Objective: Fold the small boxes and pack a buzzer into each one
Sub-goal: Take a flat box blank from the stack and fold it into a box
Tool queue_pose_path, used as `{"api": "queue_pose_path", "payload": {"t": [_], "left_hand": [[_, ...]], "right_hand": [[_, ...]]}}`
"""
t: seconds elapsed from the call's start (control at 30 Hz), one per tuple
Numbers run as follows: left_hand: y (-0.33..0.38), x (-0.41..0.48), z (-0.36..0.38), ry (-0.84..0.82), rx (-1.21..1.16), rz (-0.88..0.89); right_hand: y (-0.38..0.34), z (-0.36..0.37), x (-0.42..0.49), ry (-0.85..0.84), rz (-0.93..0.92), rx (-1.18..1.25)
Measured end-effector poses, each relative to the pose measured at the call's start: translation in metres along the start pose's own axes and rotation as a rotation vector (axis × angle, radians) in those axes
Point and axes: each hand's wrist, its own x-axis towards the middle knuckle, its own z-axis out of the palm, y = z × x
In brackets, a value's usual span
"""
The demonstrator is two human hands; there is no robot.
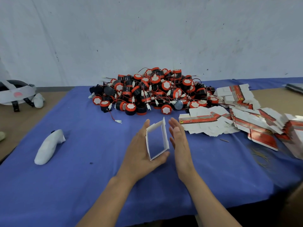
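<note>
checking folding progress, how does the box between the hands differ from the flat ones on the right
The opened box stands as a hollow sleeve; the flat boxes lie collapsed. The left hand holds it; they rest on the table. It shows white, they show red print. Neither holds a buzzer.

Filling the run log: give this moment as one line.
step: folding | left hand: holds box, opened to a sleeve | right hand: open, beside it | buzzer pile: behind | flat boxes: stacked at right
</note>
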Motion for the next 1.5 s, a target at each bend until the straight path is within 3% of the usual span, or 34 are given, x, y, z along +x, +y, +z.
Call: {"api": "queue_pose_path", "payload": {"t": [0.27,0.77,1.33,1.5], "left_hand": [[0.002,0.002,0.001,0.016,-0.029,0.052],[0.000,0.004,0.002,-0.037,-0.076,-0.021],[0.002,0.005,0.001,-0.085,-0.003,0.016],[0.008,0.003,0.002,0.103,0.076,0.151]], "right_hand": [[-0.003,-0.001,-0.001,-0.096,0.017,-0.028],[-0.009,0.000,-0.001,-0.100,0.035,0.005],[0.001,0.001,0.003,0.115,-0.044,0.019],[0.003,0.001,0.005,0.182,-0.072,0.026]]}}
